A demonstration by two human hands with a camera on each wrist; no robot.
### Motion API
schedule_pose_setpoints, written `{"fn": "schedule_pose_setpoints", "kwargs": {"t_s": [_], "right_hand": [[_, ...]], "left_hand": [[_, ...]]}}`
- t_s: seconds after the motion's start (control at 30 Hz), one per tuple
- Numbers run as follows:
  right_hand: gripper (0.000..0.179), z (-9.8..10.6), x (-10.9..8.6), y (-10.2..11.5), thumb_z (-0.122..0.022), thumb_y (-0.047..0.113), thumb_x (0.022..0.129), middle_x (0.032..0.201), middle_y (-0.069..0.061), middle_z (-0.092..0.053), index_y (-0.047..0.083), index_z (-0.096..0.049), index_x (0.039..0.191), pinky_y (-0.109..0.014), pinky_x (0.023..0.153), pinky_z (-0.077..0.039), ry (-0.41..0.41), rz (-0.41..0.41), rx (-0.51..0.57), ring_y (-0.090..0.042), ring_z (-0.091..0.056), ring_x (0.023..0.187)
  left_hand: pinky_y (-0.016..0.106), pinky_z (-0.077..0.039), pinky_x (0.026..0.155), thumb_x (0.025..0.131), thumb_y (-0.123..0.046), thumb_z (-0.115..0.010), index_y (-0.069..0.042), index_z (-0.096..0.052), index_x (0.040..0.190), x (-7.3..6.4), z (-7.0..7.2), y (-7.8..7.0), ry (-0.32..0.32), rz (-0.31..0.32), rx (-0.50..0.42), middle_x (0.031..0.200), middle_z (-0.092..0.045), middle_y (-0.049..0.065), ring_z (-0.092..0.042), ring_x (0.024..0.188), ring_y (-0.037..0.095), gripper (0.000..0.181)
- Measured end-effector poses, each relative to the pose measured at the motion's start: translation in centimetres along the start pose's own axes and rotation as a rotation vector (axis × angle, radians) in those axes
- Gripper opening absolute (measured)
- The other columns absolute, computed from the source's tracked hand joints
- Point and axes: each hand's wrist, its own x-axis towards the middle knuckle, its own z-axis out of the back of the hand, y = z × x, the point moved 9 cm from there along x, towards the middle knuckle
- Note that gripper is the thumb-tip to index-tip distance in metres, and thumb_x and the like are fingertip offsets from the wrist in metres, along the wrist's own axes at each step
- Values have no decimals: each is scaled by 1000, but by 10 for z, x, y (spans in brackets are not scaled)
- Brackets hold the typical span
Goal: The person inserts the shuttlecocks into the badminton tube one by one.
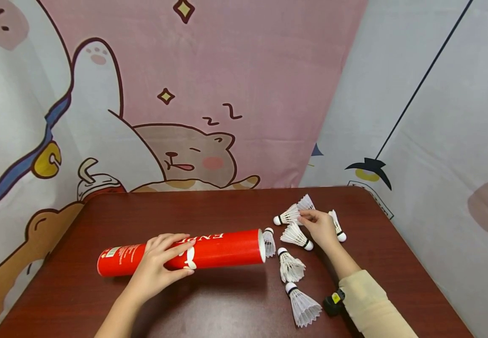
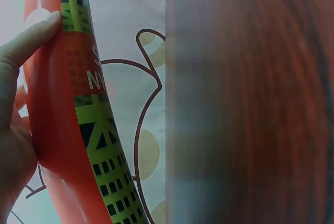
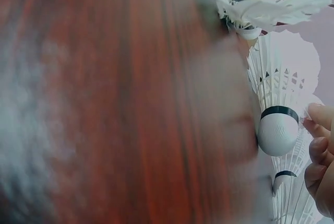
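Observation:
My left hand grips a long red shuttlecock tube around its middle, thumb on the near side and fingers over the top. The tube lies sideways with its open end to the right, raised off the table there. Its green and black patterned side shows in the left wrist view. Among white shuttlecocks, my right hand pinches the feather edge of one shuttlecock whose cork points left. Another shuttlecock lies just below the fingertips; its cork faces the right wrist camera.
More shuttlecocks lie about: one by the tube's mouth, two nearer, one behind the right hand and one to its right. A small black device is at the right sleeve. A printed curtain hangs behind the brown table.

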Motion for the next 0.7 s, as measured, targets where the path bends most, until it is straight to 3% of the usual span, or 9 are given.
{"fn": "schedule_pose_setpoints", "kwargs": {"t_s": [0.5,0.7], "right_hand": [[9,11,-4,5,-76,2,80,77,-8,-71,1,-75,89,-14,57,-40,-85,14,4,-6,-56,64],[9,20,-4,7,-77,4,79,76,-7,-71,5,-76,88,-19,47,-37,-124,15,-35,-6,-51,57]], "left_hand": [[45,-26,91,67,-33,-87,-24,-64,128,0,-1,1,3,3,1,125,-59,2,-48,112,20,66],[45,-26,92,66,-32,-87,-24,-64,128,0,0,0,4,7,3,125,-59,3,-48,112,19,67]]}}
